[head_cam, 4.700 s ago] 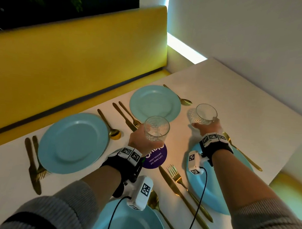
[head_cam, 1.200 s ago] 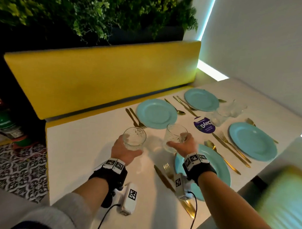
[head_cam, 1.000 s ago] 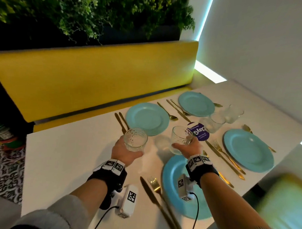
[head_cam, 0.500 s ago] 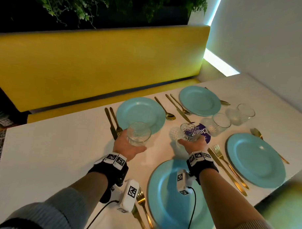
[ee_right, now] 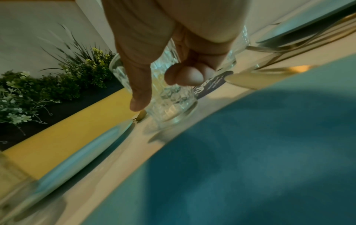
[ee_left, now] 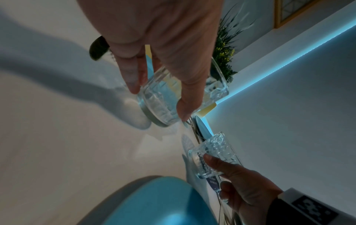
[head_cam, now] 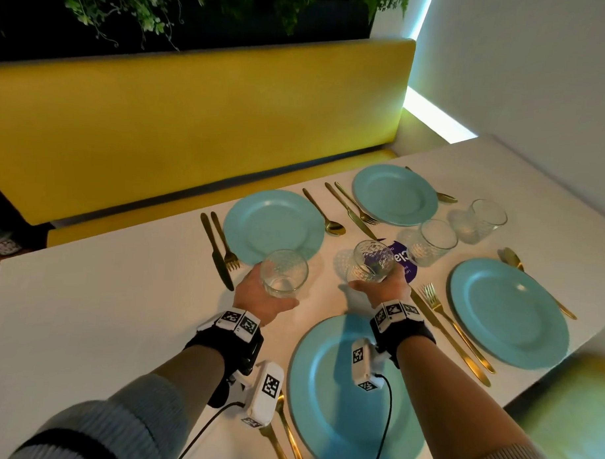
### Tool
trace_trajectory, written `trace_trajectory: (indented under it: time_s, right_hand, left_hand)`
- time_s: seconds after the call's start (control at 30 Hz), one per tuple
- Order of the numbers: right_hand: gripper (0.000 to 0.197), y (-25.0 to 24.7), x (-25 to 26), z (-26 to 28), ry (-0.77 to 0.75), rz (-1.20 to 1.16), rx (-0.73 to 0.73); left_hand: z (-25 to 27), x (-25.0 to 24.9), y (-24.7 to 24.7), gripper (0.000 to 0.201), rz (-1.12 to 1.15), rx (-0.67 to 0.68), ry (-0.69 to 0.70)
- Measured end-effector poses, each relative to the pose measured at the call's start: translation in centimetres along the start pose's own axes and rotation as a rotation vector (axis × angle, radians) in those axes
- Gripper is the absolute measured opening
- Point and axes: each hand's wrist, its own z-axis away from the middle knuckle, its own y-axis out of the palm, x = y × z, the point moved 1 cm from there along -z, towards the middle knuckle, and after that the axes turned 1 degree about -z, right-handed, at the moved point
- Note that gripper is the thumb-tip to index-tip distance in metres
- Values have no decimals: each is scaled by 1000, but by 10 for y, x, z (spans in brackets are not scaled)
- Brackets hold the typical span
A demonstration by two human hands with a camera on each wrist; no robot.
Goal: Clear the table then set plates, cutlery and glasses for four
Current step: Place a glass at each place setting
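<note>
We note the left hand (head_cam: 262,298) gripping one glass (head_cam: 284,271) beside the far-left plate (head_cam: 273,226). The right hand (head_cam: 383,287) grips another glass (head_cam: 373,261) above the desk (head_cam: 103,308).

1. We wear grey ribbed knit sleeves (head_cam: 123,415), pushed back from both forearms, the left one showing a dark band.
2. Black straps (head_cam: 228,343) wrap each of our wrists, topped with white blocks (head_cam: 239,321) printed with black square markers.
3. White camera units (head_cam: 266,394) with the same markers hang below each wrist, trailing thin black cables (head_cam: 385,421).
</note>
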Motion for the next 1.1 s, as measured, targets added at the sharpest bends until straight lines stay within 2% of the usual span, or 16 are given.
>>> trace_trajectory:
  time_s: [0.2,0.63,1.1]
  right_hand:
    - [108,-13,-2,1,-16,67,0]
    - [95,-29,-12,3,-90,60,-35]
    - [96,-31,-11,-2,-109,44,-20]
  left_hand:
    - [5,-1,10,89,-59,43,-20]
    - [10,-1,25,85,-173,58,-35]
    - [7,-7,32,84,-189,85,-31]
